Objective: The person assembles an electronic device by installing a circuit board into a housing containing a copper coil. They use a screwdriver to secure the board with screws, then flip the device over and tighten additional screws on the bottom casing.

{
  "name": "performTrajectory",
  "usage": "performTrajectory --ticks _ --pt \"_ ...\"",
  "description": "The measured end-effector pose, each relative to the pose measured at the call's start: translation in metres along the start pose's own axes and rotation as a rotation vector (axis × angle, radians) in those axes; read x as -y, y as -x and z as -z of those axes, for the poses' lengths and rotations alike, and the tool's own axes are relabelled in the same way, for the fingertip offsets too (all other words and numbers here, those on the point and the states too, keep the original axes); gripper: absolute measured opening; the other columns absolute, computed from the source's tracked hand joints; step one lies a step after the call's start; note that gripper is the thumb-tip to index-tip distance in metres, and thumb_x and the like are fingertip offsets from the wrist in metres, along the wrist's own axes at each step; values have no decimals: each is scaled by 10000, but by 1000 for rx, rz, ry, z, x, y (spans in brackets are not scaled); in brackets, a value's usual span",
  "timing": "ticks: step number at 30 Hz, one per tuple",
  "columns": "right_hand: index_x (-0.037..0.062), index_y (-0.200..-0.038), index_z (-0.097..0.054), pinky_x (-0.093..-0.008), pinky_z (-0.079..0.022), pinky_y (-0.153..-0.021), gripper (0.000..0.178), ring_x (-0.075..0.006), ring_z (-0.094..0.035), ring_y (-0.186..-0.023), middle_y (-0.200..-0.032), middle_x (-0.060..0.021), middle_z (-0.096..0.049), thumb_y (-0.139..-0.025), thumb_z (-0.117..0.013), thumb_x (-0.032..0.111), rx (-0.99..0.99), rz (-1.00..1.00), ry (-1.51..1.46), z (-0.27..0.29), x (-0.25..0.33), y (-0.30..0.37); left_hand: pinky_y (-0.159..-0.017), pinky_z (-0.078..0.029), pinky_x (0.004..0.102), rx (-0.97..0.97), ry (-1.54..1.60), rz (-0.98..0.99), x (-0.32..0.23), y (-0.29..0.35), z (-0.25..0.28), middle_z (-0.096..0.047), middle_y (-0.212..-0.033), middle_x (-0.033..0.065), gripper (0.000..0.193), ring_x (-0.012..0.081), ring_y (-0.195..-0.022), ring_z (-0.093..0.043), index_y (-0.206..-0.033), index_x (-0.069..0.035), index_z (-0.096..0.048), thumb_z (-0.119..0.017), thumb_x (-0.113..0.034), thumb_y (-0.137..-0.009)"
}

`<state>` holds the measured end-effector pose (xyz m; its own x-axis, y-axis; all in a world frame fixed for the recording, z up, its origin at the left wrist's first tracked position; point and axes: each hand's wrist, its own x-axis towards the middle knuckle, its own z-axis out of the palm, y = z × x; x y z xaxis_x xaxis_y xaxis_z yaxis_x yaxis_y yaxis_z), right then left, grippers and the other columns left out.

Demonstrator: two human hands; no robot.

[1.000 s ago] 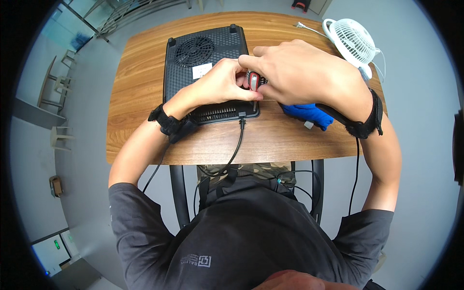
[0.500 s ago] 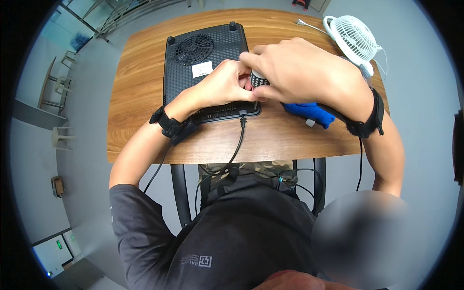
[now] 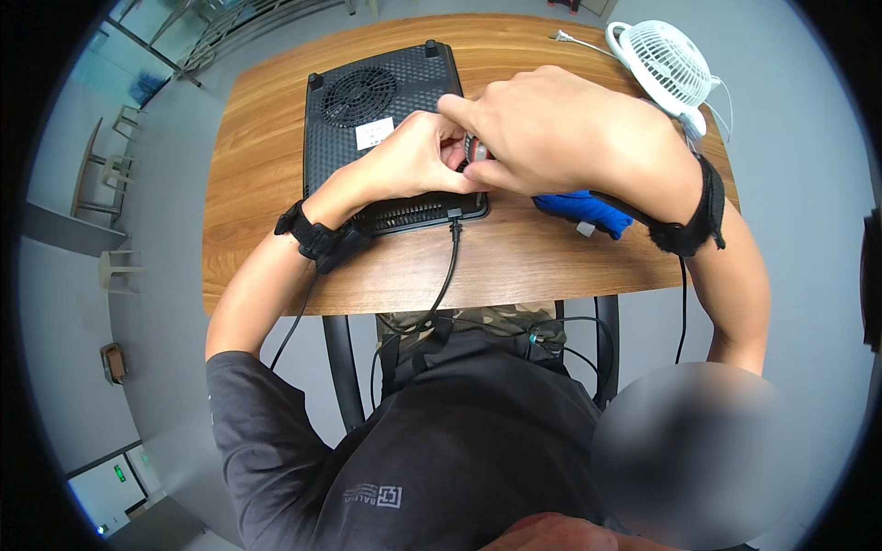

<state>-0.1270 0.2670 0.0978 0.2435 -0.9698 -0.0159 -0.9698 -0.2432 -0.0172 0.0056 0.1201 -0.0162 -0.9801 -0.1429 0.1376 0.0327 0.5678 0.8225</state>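
Note:
A black flat appliance [image 3: 367,110] lies upside down on the wooden table [image 3: 257,184], with its round vent grille and a white label facing up. My left hand [image 3: 413,161] and my right hand [image 3: 551,133] meet over its right edge. Their fingertips are pinched together around a small grey and red object [image 3: 475,149], which is mostly hidden by the fingers. A black power cord [image 3: 446,275] leaves the appliance's near edge and hangs over the table's front. Both wrists wear black straps.
A blue object [image 3: 583,209] lies on the table under my right forearm. A small white fan [image 3: 666,60] stands at the far right corner, with a white cable [image 3: 574,39] beside it. Chairs stand on the grey floor at left.
Both hands stay together at the appliance's right edge. The fingers have closed further over the small object, so less of its red part shows.

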Motion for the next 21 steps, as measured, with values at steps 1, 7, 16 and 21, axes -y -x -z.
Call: performTrajectory --ticks 1,7,16,21 --pt "32 -1081 -632 -456 -552 -697 267 -365 -701 -748 -783 -191 -704 -901 -659 226 -17 48 -5 1 -3 2 -526 -376 279 -10 37 11 -5 2 -1 -484 -618 18 418 104 -578 -438 -708 -25 -553 -881 -284 -733" --pt "12 -1015 -671 -443 -561 -704 259 -372 -706 -743 -754 -190 -702 -889 -678 239 61 -26 -126 -3 -4 -7 -506 -384 303 37 -30 -53 1 0 0 -514 -599 37 443 127 -551 -471 -752 9 -585 -853 -343 -755" --pt "37 -808 -771 -403 -596 -696 283 -319 -733 -737 -780 -160 -731 -847 -686 304 64 -58 51 5 9 -12 -630 -482 307 -26 42 -109 -5 0 -5 -598 -688 74 448 156 -629 -551 -972 24 -691 -896 -296 -734" --pt "23 -874 -732 -414 -584 -695 213 -332 -724 -732 -762 -166 -722 -834 -702 230 -28 22 -12 -6 0 -3 -593 -435 286 43 44 -11 -15 0 -1 -537 -662 17 368 122 -613 -483 -965 -4 -688 -853 -265 -765"
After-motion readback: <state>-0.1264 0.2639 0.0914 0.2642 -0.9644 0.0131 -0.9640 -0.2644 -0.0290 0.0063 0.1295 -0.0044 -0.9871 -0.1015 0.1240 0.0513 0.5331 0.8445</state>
